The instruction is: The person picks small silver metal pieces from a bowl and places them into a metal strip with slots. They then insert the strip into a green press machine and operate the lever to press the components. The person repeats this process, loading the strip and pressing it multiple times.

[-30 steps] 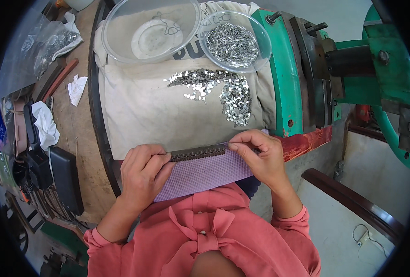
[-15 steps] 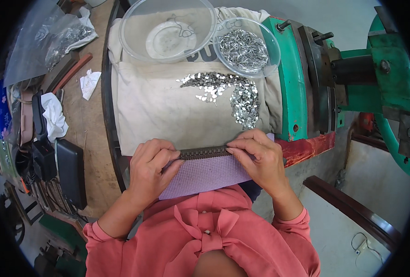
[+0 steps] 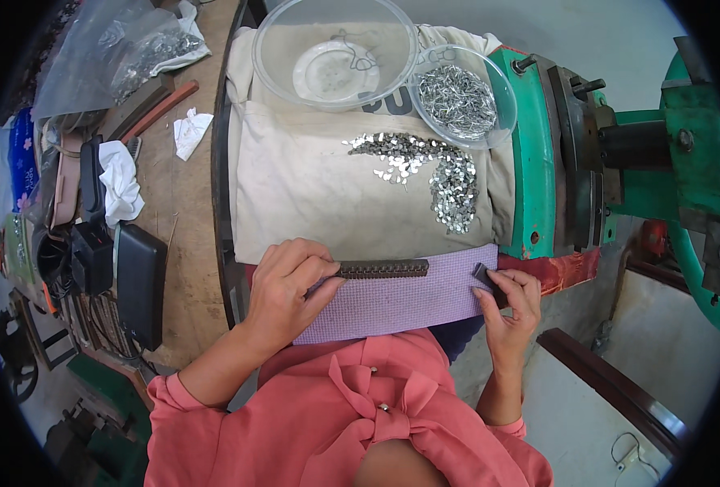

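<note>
A long dark bar with a row of slots or teeth point(image 3: 382, 269) lies along the upper part of a purple woven cloth point(image 3: 392, 307). My left hand point(image 3: 291, 284) pinches its left end between thumb and fingers. The bar's right end is free. Further right, over the cloth's right end, my right hand point(image 3: 510, 308) grips a small dark block point(image 3: 481, 274); part of that block is hidden by my fingers. Beyond the bar, small shiny metal flakes point(image 3: 455, 195) are heaped on a beige cloth point(image 3: 295, 187).
At the back stand a large clear tub point(image 3: 335, 61) and a smaller clear bowl of thin metal pieces point(image 3: 459, 99). A green machine point(image 3: 530, 162) borders the work area on the right. Leftward, a wooden table point(image 3: 189, 268) carries a black case point(image 3: 139, 284), crumpled tissue point(image 3: 120, 183) and plastic bags point(image 3: 92, 65).
My right hand has let go of the bar's right end and moved right; a small dark block now shows in it. My left hand stays at the left end. The whole view has shifted slightly.
</note>
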The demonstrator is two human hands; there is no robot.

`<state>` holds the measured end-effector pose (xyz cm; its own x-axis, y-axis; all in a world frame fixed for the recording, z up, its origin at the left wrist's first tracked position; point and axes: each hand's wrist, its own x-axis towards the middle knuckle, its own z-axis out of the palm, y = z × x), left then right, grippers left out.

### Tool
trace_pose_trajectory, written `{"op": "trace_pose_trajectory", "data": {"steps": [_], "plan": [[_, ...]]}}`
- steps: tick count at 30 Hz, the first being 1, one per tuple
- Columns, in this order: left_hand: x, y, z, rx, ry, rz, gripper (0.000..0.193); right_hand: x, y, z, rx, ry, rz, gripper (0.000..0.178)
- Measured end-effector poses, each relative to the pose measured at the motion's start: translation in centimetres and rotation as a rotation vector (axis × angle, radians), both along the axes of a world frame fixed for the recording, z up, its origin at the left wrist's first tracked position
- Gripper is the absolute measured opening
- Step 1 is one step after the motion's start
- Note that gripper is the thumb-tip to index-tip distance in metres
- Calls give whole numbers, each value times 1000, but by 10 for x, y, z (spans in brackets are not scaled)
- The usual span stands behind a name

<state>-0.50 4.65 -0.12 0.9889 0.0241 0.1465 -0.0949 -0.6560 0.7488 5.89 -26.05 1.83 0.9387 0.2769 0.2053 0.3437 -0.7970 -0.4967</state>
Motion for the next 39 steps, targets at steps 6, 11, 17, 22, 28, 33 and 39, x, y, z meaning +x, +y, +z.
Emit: {"op": "trace_pose_trajectory", "data": {"steps": [6,11,17,22,28,33,39], "plan": [[-1,-1,0,2,-23,5,25,-2,-14,-6,41,71,-58,36],[-2,-1,-3,-1,-43,12,23,-1,-23,-5,31,120,-63,37],[-1,-1,-4,-9,-28,7,23,2,-43,-1,97,245,-66,36],[0,-2,-3,-6,-28,7,24,3,-51,-2,72,254,-68,34],[2,-2,2,8,36,19,24,0,-35,9,55,124,-5,30],[5,0,10,-135,235,32,25,6,14,29,140,137,129,29],[3,3,18,-236,265,81,16,28,70,24,83,-1,464,31]]}}
